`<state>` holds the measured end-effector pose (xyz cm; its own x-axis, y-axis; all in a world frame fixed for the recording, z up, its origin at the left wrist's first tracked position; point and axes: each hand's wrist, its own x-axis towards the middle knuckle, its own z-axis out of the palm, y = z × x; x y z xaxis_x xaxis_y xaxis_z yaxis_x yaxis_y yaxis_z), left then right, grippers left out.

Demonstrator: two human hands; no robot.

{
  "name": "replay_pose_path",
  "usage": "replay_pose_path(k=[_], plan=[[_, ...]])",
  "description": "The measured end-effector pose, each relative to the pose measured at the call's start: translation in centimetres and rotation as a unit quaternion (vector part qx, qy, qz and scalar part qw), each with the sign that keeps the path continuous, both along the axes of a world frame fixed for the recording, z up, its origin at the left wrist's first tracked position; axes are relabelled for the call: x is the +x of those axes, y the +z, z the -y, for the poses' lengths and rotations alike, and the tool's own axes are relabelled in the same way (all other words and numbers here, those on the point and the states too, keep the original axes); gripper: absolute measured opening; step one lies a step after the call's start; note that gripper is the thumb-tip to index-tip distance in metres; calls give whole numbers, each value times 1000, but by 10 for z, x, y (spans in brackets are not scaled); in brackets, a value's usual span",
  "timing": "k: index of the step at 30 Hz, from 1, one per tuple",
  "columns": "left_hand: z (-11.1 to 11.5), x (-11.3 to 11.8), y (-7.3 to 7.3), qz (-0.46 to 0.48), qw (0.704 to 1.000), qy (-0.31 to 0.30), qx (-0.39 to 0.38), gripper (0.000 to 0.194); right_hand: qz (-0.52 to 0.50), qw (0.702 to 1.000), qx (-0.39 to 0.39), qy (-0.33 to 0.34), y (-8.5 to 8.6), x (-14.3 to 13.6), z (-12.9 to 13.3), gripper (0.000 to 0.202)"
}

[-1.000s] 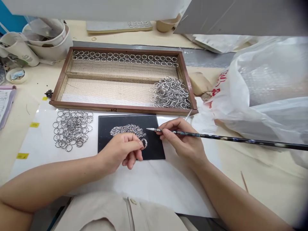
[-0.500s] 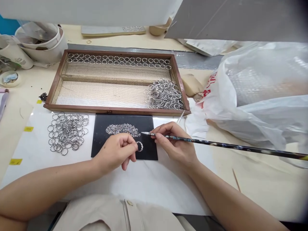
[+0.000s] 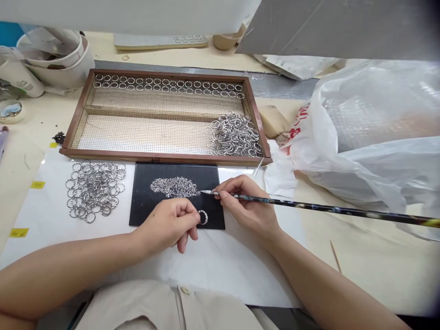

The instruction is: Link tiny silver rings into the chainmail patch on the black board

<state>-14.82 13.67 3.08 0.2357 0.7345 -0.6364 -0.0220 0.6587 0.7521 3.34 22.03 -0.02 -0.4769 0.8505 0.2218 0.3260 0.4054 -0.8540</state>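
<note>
Head view: left hand (image 3: 170, 224) pinches a silvery ring (image 3: 206, 216), right hand (image 3: 252, 211) a speckled black pen (image 3: 309, 206).

We record a plain beige cloth garment (image 3: 153, 298) on the torso, matt in finish and softly creased. At its front we find a narrow vertical placket (image 3: 181, 307) marked by darker lines, with a small, round, tan button (image 3: 184, 289) near the top. To the left of the placket we note a curved edge (image 3: 137, 315) in the cloth; we cannot tell whether it is a fold, a seam or a pocket. We list the left forearm (image 3: 75, 268), right forearm (image 3: 319, 275), left hand (image 3: 172, 224) and right hand (image 3: 247, 206) as bare.
</note>
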Motion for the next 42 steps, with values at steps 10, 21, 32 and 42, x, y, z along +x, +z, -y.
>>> replay_pose_path(k=[10, 21, 32, 42], plan=[[-9, -2, 3, 82, 991, 87, -54, 19, -79, 994, -70, -5, -2, 2, 1, 10], [-9, -1, 0, 96, 988, 111, -57, 21, -243, 957, -127, 95, 14, 0, 14, 5], [-9, 1, 2, 72, 992, 97, -46, 23, -230, 964, -65, 117, 21, -1, 18, 8], [-10, 2, 4, 59, 993, 93, -44, 24, -207, 968, -38, 138, 21, -1, 18, 8]])
